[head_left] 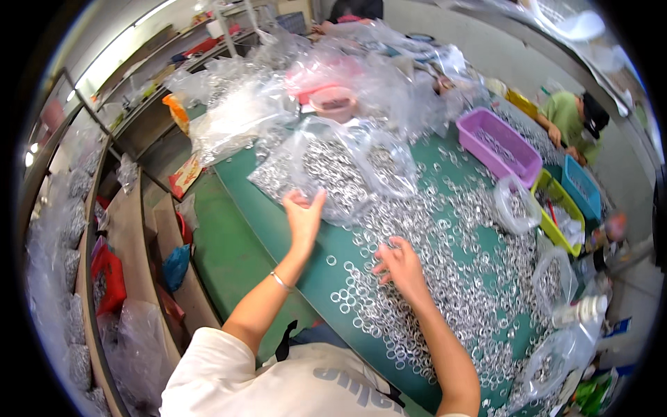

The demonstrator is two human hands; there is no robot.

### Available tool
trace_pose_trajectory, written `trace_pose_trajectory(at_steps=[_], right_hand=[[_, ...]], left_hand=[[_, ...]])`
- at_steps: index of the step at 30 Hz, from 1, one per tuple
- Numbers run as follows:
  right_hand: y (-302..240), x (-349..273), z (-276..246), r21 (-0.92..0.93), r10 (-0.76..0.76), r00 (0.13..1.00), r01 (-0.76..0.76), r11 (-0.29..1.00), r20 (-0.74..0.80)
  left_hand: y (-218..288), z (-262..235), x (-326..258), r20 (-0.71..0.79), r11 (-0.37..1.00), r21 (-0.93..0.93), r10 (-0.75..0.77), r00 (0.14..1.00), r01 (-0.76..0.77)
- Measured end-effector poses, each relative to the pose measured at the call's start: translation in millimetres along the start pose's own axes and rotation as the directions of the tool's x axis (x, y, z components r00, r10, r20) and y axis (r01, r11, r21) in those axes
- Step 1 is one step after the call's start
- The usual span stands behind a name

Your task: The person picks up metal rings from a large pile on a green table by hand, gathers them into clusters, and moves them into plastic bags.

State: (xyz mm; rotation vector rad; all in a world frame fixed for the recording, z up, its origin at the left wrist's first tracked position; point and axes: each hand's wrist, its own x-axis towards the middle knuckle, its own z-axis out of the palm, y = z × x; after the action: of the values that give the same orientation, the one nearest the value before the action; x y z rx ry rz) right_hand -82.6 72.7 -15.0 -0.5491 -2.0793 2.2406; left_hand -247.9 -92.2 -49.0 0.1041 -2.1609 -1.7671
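Small silver metal rings (pixel 417 306) lie in a wide, loose spread over the green tabletop. My left hand (pixel 303 217) is at the near edge of a clear plastic bag (pixel 333 167) full of rings, its thumb and fingers apart. Whether it touches the bag, I cannot tell. Above the left part of the loose rings is my right hand (pixel 403 271), fingers bent and spread, with no ring clearly seen in it. A single ring (pixel 331 260) lies apart on the table between my hands.
On the right stand a purple bin (pixel 497 149), a yellow-green bin (pixel 559 212) and a blue bin (pixel 582 187), near a person in green (pixel 566 115). Clear bags (pixel 243 97) crowd the far end, around a pink bowl (pixel 333 103). Shelves (pixel 128 243) run along the left.
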Motion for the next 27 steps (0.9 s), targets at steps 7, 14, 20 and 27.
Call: trace_pose_trajectory(at_steps=[7,14,20,27], right_hand=[[-4,149,36,-0.471,-0.059,0.986,-0.024,0.882,-0.159],[-115,158,87,-0.534,-0.544,0.838,0.478,0.697,0.039],[-96,153,91,-0.514,-0.631,0.775,0.56,0.649,0.048],[-62,124,58,-0.461,-0.461,0.883,0.446,0.767,0.087]], left_hand=[[17,12,26,0.262,0.957,-0.287,0.049,0.964,0.03],[77,-45,86,0.07,0.796,-0.605,0.021,0.997,0.025],[54,-59,76,0.147,0.787,-0.615,0.047,0.988,0.054],[47,-72,64,0.167,0.975,-0.196,0.139,0.976,-0.105]])
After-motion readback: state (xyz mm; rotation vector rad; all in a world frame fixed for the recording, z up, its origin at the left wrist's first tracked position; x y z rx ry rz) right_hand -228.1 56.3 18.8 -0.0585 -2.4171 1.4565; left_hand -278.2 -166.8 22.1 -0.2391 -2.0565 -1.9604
